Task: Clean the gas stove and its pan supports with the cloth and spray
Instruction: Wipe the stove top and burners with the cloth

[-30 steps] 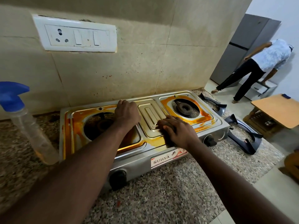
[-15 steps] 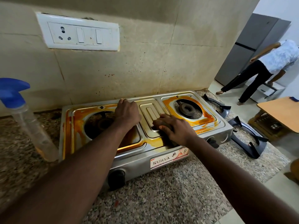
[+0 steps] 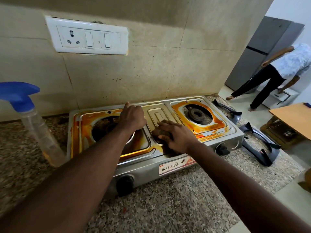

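My right hand (image 3: 178, 138) lies on the middle panel of the gas stove (image 3: 144, 169), and the dark cloth (image 3: 165, 123) is under it. My fingers (image 3: 157, 130) are close together and a little bent over the cloth. The thumb sits at its near side, so the cloth is gripped and pressed down on the metal. A part of the cloth shows just behind these fingers, on the wall side. Compared with 0.5 s ago, this hand and the cloth are at nearly the same place on the panel.

My left hand (image 3: 133, 117) rests on the stove near the right fingertips, to their left, at the edge of the left burner well. 0.5 s ago it was a closed fist. Now 1 finger is stretched out straight and its tip reaches toward the back rim of the stove, while the others are folded under and hold nothing. I cannot tell if the straight one is the thumb or the index finger.

Orange stains (image 3: 210, 127) lie on the metal around both burner wells. The right burner (image 3: 196, 114) is uncovered, to the right of my right hand. The 2 pan supports (image 3: 260, 143) lie on the speckled counter (image 3: 168, 207) past the right end of the stove, well apart from my fingers. The spray bottle (image 3: 35, 128) with its blue head stands well to the left of my left hand, just beside the left end of the stove, as before.
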